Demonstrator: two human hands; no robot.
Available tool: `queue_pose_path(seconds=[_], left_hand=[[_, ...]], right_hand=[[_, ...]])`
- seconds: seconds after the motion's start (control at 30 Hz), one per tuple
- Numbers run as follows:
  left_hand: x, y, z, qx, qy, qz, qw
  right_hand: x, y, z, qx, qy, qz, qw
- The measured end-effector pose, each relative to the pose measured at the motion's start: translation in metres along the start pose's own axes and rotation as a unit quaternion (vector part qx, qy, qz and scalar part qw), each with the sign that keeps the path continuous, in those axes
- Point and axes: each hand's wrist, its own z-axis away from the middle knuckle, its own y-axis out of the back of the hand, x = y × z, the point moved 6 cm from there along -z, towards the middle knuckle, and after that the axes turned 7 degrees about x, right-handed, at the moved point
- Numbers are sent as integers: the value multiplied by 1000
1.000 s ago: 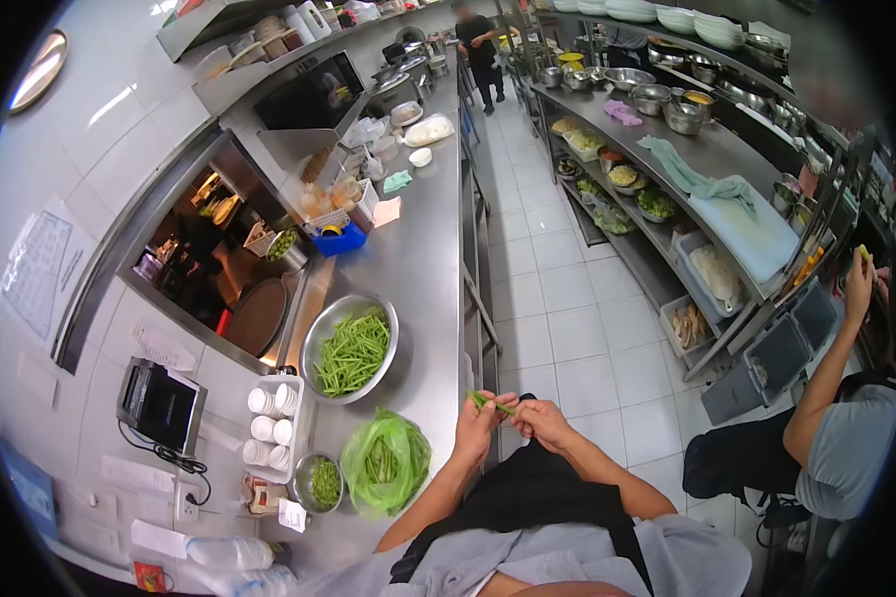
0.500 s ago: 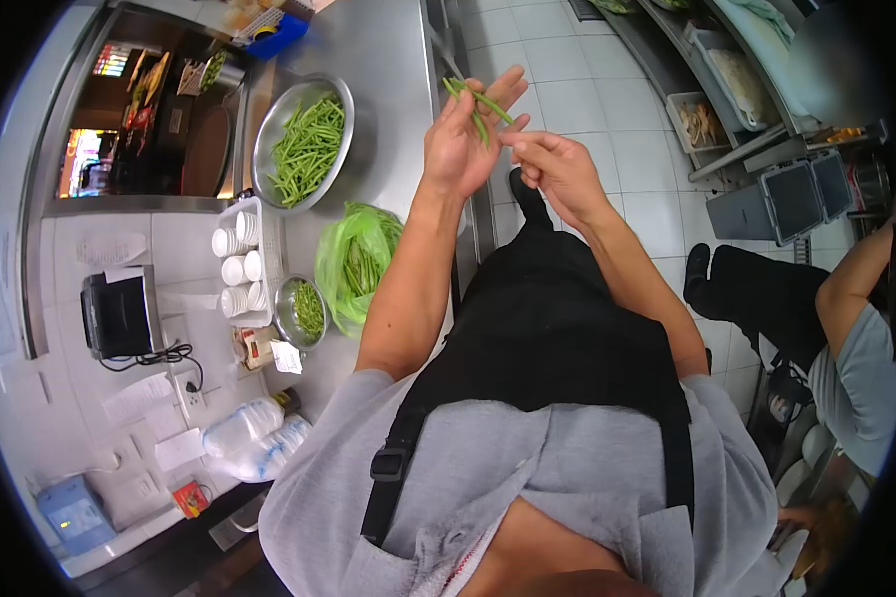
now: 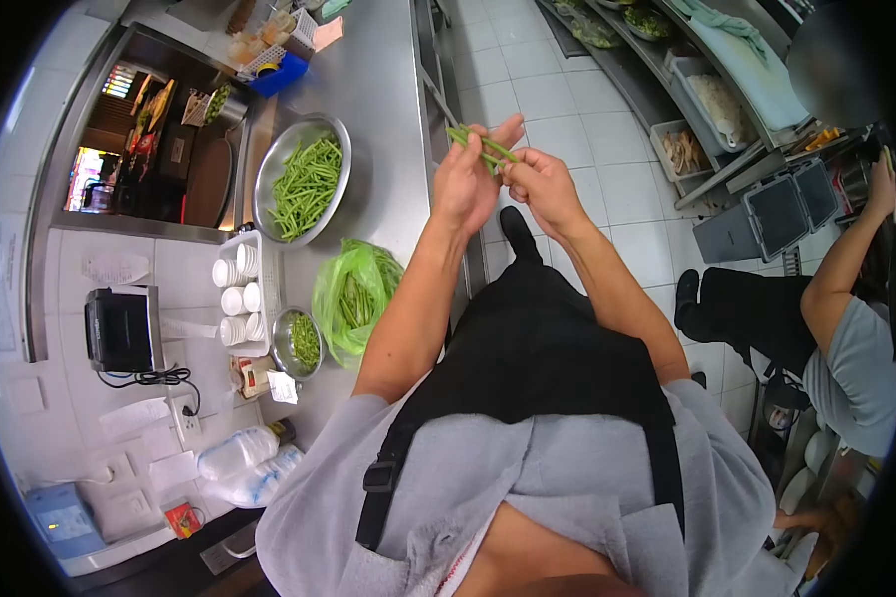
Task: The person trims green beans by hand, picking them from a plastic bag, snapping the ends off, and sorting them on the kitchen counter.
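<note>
Several green beans (image 3: 490, 147) lie across the palm of my left hand (image 3: 465, 184), pinned by its thumb. My right hand (image 3: 543, 189) pinches the near end of a bean with thumb and forefinger, close against the left fingers. On the steel counter to the left stands a large metal bowl (image 3: 260, 189) heaped with green beans (image 3: 307, 187). Nearer to me, a green plastic bag (image 3: 331, 333) holds more beans. A small metal bowl (image 3: 281, 353) beside it contains small green pieces (image 3: 304, 340).
A white basket (image 3: 268, 261) of stacked white cups stands along the wall. Plastic bottles (image 3: 237, 453) are at the lower left. To the right, a co-worker (image 3: 851, 338) stands near a grey bin (image 3: 732, 239) and shelves with food containers (image 3: 712, 99).
Both hands appear lower in view, and my right hand has come closer to the left, its fingertips now on a bean. The camera view has tilted slightly; the co-worker's arm has moved.
</note>
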Motion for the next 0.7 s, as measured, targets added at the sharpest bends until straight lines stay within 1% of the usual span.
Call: queue_pose_path(seconds=[0.07,0.1,0.2,0.23,0.27,0.3,0.33,0.37,0.43,0.5,0.57,0.7], left_hand=[[0,-8,0,-26,2,21,999],[-3,-6,-4,-45,9,35,998],[-2,2,-9,-38,16,99,994],[0,3,-13,0,25,84,996],[0,7,-16,28,30,69,997],[-4,15,-24,14,19,56,998],[-6,17,-25,16,9,59,998],[-10,18,-24,17,-5,43,999],[-21,24,-25,29,-21,26,999],[-27,26,-25,45,-22,26,998],[-32,30,-25,55,-7,45,997],[-40,38,-25,63,31,89,994]], right_hand=[[5,0,-2,-26,-31,-48,998],[0,-3,1,-24,-32,-89,995],[5,11,-4,-45,12,-100,994],[10,19,-4,-19,31,-47,998],[13,20,-6,11,6,-53,998],[8,15,-3,31,0,-25,999],[11,14,-7,18,20,-15,1000],[24,16,-12,9,17,12,1000],[21,5,-8,-11,2,-32,999],[20,5,-12,22,28,17,999],[22,11,-11,49,31,68,996],[5,15,0,76,158,247,953]])
